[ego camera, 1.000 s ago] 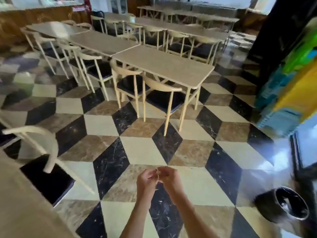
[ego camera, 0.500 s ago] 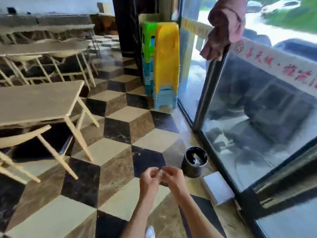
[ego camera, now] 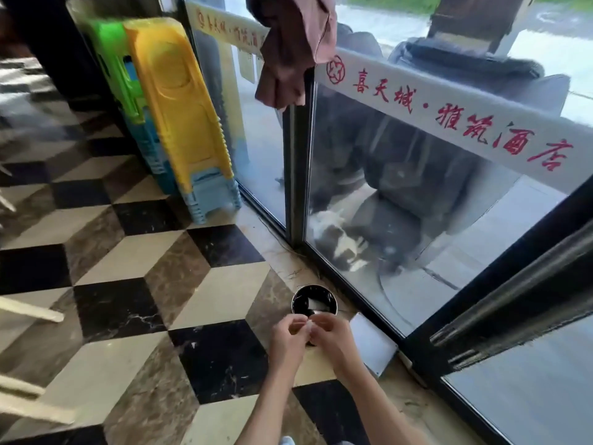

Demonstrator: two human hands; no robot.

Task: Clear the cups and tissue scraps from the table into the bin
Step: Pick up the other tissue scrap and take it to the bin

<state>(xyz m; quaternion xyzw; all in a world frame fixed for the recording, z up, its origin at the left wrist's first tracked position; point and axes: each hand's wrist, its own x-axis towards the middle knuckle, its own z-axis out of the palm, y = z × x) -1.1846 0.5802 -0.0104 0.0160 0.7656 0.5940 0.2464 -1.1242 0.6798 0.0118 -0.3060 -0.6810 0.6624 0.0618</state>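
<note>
A small round black bin [ego camera: 313,302] stands on the floor by the glass door, with white scraps inside it. My left hand [ego camera: 288,340] and my right hand [ego camera: 330,335] meet just in front of the bin's near rim, fingertips pinched together on a small white tissue scrap [ego camera: 310,322]. The hands hide the bin's near side. No cups and no table are in view.
A glass sliding door [ego camera: 417,220] with a red-lettered white band runs along the right. Stacked yellow, green and blue plastic stools [ego camera: 179,123] lean at the back. A white flat block [ego camera: 372,345] lies right of the bin. Chair legs [ego camera: 29,313] poke in at left.
The view has swung from the dining tables to the door, and I have come closer to the bin. My hands have stayed pinched together on the scrap and now sit at the bin's rim.
</note>
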